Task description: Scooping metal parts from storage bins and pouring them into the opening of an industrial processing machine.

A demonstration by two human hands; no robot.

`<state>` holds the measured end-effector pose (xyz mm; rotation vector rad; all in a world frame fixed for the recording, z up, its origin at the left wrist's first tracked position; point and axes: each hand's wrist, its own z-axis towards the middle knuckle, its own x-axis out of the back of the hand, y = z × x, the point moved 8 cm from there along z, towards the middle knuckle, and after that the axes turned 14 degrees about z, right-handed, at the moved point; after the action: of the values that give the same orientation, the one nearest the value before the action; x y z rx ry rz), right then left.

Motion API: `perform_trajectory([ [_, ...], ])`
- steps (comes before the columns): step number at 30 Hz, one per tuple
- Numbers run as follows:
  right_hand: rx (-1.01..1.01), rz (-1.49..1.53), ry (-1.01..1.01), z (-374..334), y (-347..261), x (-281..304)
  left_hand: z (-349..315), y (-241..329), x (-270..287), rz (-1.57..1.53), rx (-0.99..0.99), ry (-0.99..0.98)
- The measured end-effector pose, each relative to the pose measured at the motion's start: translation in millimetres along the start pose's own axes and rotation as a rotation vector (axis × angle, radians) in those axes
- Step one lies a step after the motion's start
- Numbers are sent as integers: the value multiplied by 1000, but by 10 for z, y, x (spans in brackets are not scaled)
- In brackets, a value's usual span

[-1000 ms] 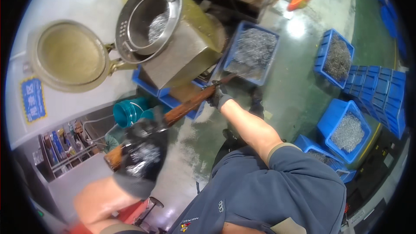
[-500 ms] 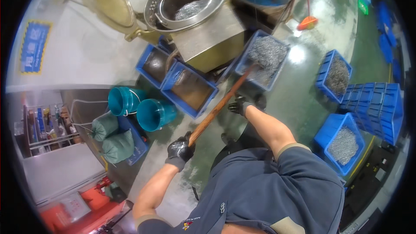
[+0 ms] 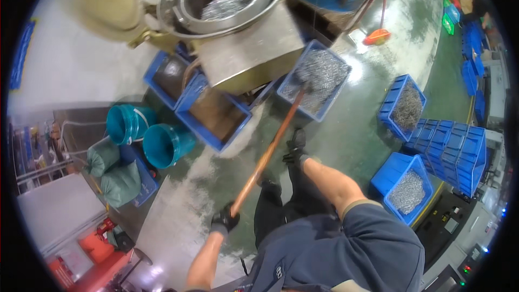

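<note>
My left hand (image 3: pixel 224 219), in a dark glove, is wrapped round the near end of a long wooden pole (image 3: pixel 265 157). The pole slants up and away to the right, and its far end meets small silvery metal pieces (image 3: pixel 323 70) in a blue bin (image 3: pixel 283 91). Any tool head at that end cannot be made out. My right hand (image 3: pixel 294 155), gloved too, hangs just right of the pole without touching it, fingers apart. Beyond the bin's left side stands a metal machine with a round drum (image 3: pixel 184 8), its lid raised and more silvery pieces inside.
Left of the machine's foot are blue tubs (image 3: pixel 235 134) with brownish contents, then two teal buckets (image 3: pixel 172 143) and green sacks (image 3: pixel 120 184). At right stand blue bins of metal pieces (image 3: pixel 386 176) and a stack of blue crates (image 3: pixel 465 157). An orange broom head (image 3: pixel 377 37) lies far off.
The pole's near end and my left hand have come lower, so the pole stands steeper in view. My right hand is lower too. The surroundings have shifted left with the view.
</note>
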<state>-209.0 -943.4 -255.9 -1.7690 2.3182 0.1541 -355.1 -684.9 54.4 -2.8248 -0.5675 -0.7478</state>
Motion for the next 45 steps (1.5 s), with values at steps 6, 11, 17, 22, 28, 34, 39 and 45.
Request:
perform_trajectory([
  [6,495,270,249,291,-1397,446,28,666,-538,-117,-3,-249],
  [11,413,683,-111,1422,-1816,751,483,1159,-445,-110,69,-162],
  [17,287,531,-5,1711,-1920,681,733,974,-764,9,159,43],
  [22,520,605,114,1053,-1680,416,450,457,-956,-2,202,-24],
  [28,517,506,230,1123,-1594,639,316,616,-655,10,6,14],
  [34,298,593,181,1101,-1058,495,-173,196,-738,-365,201,-298],
  [39,265,581,265,830,-806,437,-455,-446,-1206,-896,239,-347],
  [45,287,600,302,474,-695,421,-638,-1036,-1347,-1224,162,-479],
])
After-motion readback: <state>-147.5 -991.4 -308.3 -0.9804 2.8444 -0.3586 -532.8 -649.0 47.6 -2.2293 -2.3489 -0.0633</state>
